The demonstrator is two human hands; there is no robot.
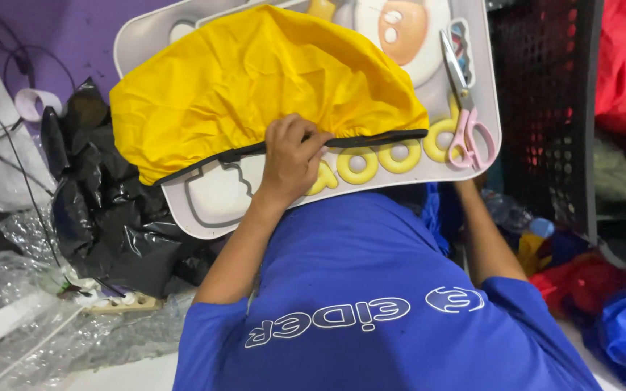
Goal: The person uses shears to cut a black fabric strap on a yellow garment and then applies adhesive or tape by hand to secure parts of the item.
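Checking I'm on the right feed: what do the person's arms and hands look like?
Short blue T-shirt sleeves, arms bare below. The left hand shows no glove, ring or watch. The right hand is hidden behind the white tray.

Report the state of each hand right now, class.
Left hand: closed, pinching the black hem of the yellow cover.
Right hand: hidden behind the white tray; cannot be told.
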